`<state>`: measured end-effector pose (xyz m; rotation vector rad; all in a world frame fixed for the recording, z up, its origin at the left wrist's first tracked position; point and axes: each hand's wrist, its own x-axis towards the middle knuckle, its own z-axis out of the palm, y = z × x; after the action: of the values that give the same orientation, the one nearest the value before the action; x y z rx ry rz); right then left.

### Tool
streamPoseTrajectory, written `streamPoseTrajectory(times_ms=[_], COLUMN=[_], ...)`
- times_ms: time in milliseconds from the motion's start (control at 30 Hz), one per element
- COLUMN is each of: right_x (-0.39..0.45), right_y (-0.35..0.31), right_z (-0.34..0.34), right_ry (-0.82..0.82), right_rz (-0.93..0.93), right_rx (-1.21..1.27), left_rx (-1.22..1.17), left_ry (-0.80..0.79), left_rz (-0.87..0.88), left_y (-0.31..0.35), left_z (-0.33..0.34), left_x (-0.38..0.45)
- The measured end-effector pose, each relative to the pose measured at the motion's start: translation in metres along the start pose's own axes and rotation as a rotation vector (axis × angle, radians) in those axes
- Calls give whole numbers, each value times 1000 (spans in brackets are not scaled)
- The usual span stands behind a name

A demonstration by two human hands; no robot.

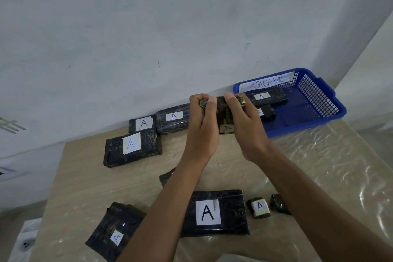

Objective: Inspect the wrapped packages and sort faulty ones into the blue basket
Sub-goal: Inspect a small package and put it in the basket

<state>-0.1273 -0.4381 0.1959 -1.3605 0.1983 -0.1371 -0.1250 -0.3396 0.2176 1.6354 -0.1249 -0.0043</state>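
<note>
Above the table's far middle, my left hand (202, 125) and my right hand (244, 125) both grip one small black wrapped package (223, 116), its "A" label facing me. The blue basket (319, 100), tagged "ABNORMAL", stands at the far right against the wall with two wrapped packages (268, 97) inside. Several more black packages with "A" labels lie on the table: three at the far left (133, 148), a large one (214, 212) near me, one at the near left (114, 229), and two small ones (258, 207) at the right.
The wooden table (102, 185) has clear plastic film (329, 166) over its right side. A white wall runs right behind it. One package (167, 176) is partly hidden under my left forearm. A white object (25, 240) sits off the table's near-left corner.
</note>
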Motion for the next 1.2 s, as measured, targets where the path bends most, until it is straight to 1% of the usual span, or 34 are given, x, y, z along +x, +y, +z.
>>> streamPoseTrajectory(times_ms=[100,233,333,400,467,500,567,667,767,867,933,1000,1100,1200], right_x=[5,8,11,14,17,19,25,42,63,86,103,120,142,158], right_y=[0,3,11,18,26,30,35,44,57,69,76,82,92,102], right_z=[-15,-42,-73,-92,-108,-115,-130,-157,-187,-213,-227,-237,-244,-244], right_ry=[-8,42,51,104,165,192,255,313,321,327,325,289,184,89], right_rz=[-22,-15,-14,-1,4,7,22,29,32,86,132,182,243,283], right_rx=[-45,-56,23,77,139,177,216,181,33,-127,-264,-375,-487,-607], left_rx=[-12,-105,-272,-405,-498,-506,-435,-277,-105,102,192,223,315,359], left_ry=[23,91,179,220,206,187,153,110,133,135,150,155,136,154], left_rz=[-23,-92,-252,-378,-478,-506,-522,-492,-496,-433,-443,-513,-578,-602], left_y=[-2,-13,-24,-32,-40,-45,-58,-79,-100,-126,-140,-152,-173,-197], left_z=[15,43,67,84,102,111,127,149,164,173,178,182,184,182], left_x=[4,15,32,45,54,58,65,73,82,91,98,107,122,133])
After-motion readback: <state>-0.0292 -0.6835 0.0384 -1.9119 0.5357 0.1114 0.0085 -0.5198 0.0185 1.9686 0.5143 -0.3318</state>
